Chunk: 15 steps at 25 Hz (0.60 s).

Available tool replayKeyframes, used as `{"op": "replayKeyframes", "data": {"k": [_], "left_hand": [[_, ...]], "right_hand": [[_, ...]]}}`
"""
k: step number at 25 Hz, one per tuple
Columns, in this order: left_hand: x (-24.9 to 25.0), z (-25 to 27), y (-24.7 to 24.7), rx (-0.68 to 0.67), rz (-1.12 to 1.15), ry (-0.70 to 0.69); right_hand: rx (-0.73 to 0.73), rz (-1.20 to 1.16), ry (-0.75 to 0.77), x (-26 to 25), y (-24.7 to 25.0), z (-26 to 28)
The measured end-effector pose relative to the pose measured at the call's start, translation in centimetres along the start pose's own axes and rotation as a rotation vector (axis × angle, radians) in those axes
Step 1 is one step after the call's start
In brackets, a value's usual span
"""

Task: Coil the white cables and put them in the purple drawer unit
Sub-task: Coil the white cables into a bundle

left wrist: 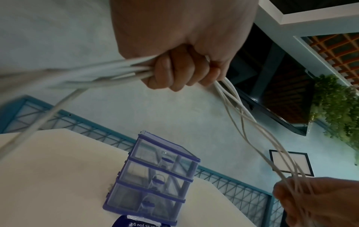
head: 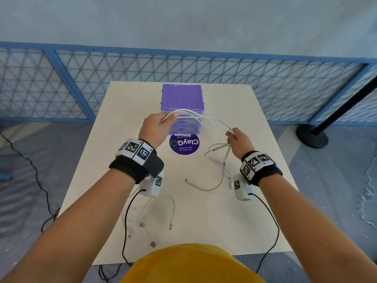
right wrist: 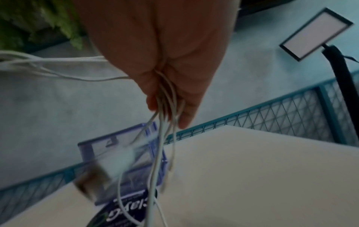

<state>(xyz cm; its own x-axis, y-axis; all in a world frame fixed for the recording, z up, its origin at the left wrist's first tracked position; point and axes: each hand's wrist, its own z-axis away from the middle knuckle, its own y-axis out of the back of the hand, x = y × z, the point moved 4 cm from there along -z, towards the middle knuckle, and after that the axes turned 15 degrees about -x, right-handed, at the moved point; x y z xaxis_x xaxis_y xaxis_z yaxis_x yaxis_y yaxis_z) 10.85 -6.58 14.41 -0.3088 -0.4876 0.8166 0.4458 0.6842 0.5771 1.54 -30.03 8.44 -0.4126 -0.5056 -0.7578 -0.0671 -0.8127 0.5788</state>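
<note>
Left hand [head: 153, 127] has its fingers [left wrist: 174, 72] curled tight round a bunch of white cables [head: 206, 116], and the right hand [head: 238, 140] pinches the other end of the same strands, so they arc between both hands above the tabletop [head: 234, 221]. Loose ends dangle below the right hand, more cable lies on the tabletop. The purple drawer unit [head: 182, 99] sits just behind, all drawers closed, with a round purple sticker [head: 184, 144] right in front.
</note>
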Motion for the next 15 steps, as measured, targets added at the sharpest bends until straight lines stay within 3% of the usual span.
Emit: {"op": "replayKeyframes", "data": {"k": [3,7,9,11,15], "left_hand": [[-0.2,-0.4,-1.0,-0.131,-0.099,0.014],[1.2,-0.9,-3.3,-0.341,-0.192,-0.040],[2.6,-1.0,-4.0,-0.398,-0.195,-0.102],[3.2,-1.2,-3.9,-0.434,-0.182,-0.131],[1.5,-0.8,-2.7,-0.431,-0.160,-0.118]], "right_hand": [[-0.063,0.180,0.010,-0.6,-0.7,0.7],[-0.101,0.534,0.351,-6.8,-2.3,2.4],[-0.147,0.428,0.430,-8.9,-3.0,3.0],[-0.065,0.234,0.468,-9.5,-2.3,3.1],[0.112,0.092,0.419,-8.0,0.0,2.4]]}}
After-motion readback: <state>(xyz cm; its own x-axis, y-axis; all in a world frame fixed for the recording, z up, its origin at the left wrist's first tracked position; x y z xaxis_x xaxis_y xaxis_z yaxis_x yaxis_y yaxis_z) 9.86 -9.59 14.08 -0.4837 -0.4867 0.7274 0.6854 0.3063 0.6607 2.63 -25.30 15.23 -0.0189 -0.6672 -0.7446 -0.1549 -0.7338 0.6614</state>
